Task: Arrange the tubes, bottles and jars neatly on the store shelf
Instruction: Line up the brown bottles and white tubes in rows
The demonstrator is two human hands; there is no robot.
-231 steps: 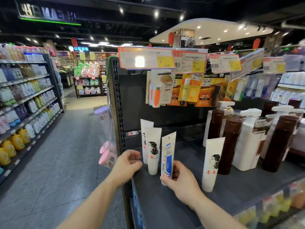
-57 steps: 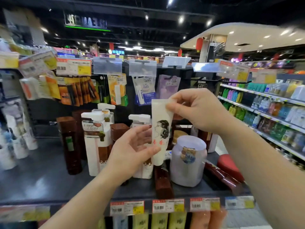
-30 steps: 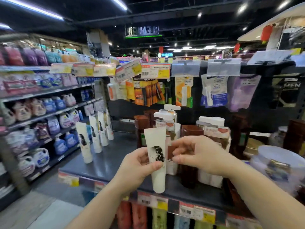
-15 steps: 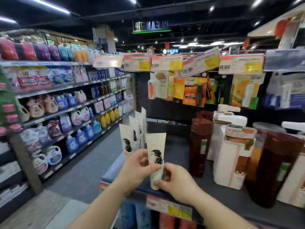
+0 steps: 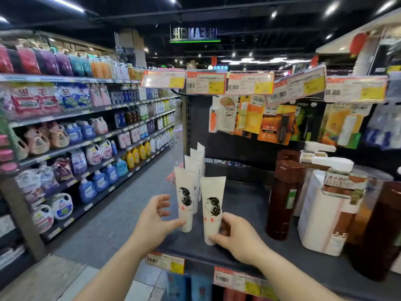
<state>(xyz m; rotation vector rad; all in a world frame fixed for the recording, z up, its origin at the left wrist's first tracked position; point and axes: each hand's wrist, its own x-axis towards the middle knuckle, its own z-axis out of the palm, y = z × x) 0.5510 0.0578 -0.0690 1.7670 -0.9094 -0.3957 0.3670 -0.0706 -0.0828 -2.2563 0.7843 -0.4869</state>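
Head view: dark shelf [image 5: 245, 205] holds a row of white tubes [image 5: 196, 164] standing cap-down at its left end, with brown bottles [image 5: 284, 198] and a white pump bottle [image 5: 325, 205] to the right, well apart from the tubes. The near tube [image 5: 212, 211], white with a black-haired head print and red characters, stands upright near the shelf's front edge, just beside the front row tube [image 5: 184, 198] carrying the same print. Right hand [image 5: 236, 237] pinches the near tube's lower end with thumb and curled fingers; left hand [image 5: 154, 222] has its thumb tip touching the front row tube's base, fingers loosely spread, gripping nothing.
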